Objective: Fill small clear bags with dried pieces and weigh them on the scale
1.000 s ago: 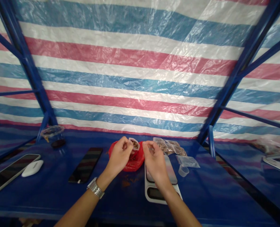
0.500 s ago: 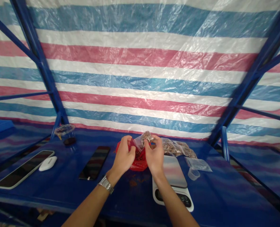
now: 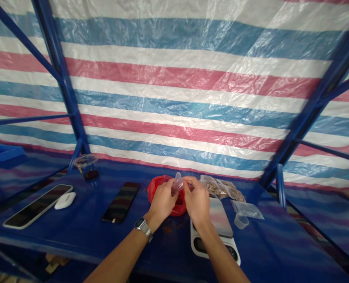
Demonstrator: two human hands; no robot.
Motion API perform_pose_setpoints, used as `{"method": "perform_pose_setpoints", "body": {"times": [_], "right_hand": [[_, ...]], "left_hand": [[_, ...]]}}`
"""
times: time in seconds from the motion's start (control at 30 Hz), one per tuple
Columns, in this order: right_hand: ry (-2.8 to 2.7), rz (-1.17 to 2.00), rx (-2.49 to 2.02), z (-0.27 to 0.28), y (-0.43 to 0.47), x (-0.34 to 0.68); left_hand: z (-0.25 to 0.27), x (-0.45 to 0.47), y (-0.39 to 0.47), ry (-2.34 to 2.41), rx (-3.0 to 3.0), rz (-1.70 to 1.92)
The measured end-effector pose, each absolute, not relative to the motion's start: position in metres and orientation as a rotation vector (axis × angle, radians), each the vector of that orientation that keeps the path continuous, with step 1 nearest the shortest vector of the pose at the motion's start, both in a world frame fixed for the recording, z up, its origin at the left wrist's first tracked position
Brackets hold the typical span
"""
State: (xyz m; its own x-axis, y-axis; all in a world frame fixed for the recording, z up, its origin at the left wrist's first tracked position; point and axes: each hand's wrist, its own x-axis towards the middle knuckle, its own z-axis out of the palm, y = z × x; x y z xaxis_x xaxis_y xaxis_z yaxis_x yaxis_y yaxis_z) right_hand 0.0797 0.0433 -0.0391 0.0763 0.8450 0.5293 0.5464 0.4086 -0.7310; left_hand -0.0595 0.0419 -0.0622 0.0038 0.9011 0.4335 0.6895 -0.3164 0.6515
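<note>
Both of my hands meet over a red plastic bag (image 3: 156,185) on the blue table. My left hand (image 3: 163,198), with a metal watch on its wrist, is closed on the lower side of a small clear plastic bag (image 3: 178,182). The fingers of my right hand (image 3: 196,198) pinch the same bag's edge from the right. What lies inside the small bag is mostly hidden by my fingers. Under my right forearm stands a white kitchen scale (image 3: 221,220) with a steel plate. Beyond it lie several filled clear bags (image 3: 221,188) of brownish pieces.
Right of the scale are a flat clear bag (image 3: 249,209) and a small plastic cup (image 3: 241,221). To the left lie a black phone (image 3: 121,202), another phone (image 3: 39,206), a white earbud case (image 3: 65,200) and a lidded cup (image 3: 87,167). Blue posts (image 3: 70,90) frame the striped sheet.
My hands have come closer together and lower over the red bag. The small clear bag has tipped from its slanted pose to a more upright one, and its brownish contents are no longer visible.
</note>
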Motion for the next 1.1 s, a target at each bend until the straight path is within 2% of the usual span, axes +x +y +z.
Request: {"method": "perform_pose_setpoints", "body": {"times": [0.2,0.47,0.63,0.77,0.97,1.1], "right_hand": [[-1.561,0.436,-1.165,-0.040,0.049,0.082],[-1.552,0.365,-1.234,-0.038,0.050,0.098],[-1.255,0.230,-1.353,-0.036,0.066,0.190],[-1.002,0.026,-1.799,-0.052,0.066,0.289],[-1.152,-0.050,-1.970,-0.077,0.057,0.335],[-1.505,-0.124,-1.798,-0.074,0.063,0.331]], "left_hand": [[-0.062,-0.061,0.044,1.654,2.069,1.221],[-0.051,-0.065,0.041,1.648,2.151,1.273],[-0.038,-0.068,0.030,1.612,2.262,1.305],[-0.032,-0.073,0.024,1.650,2.273,1.335],[-0.035,-0.075,0.029,1.676,2.265,1.366],[-0.036,-0.070,0.032,1.678,2.257,1.358]]}}
